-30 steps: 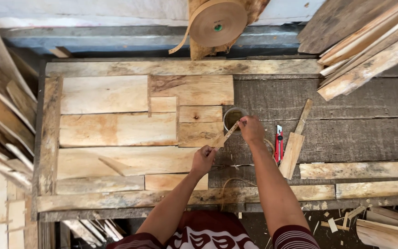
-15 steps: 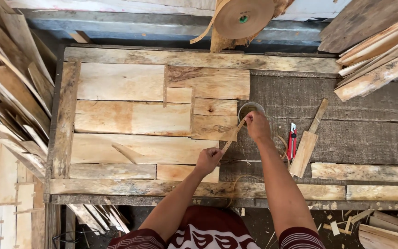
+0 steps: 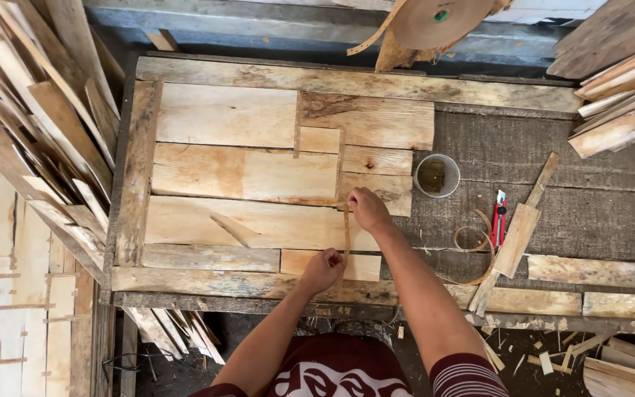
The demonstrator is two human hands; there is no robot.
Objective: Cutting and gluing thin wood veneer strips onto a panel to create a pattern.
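Both hands held a thin tape strip (image 3: 346, 229) taut over the wood pieces (image 3: 259, 220): right hand (image 3: 367, 208) above, left hand (image 3: 323, 268) below.

One cup (image 3: 436, 176), one red cutter (image 3: 498, 218), one tape roll (image 3: 435, 20).

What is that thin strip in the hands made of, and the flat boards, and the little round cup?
The strip looks like brown paper tape, thin and matte, though thin wood veneer is possible. The boards are raw wood: pale, rough, with visible grain and knots. The cup seems white plastic, smooth-rimmed, with something dark inside.
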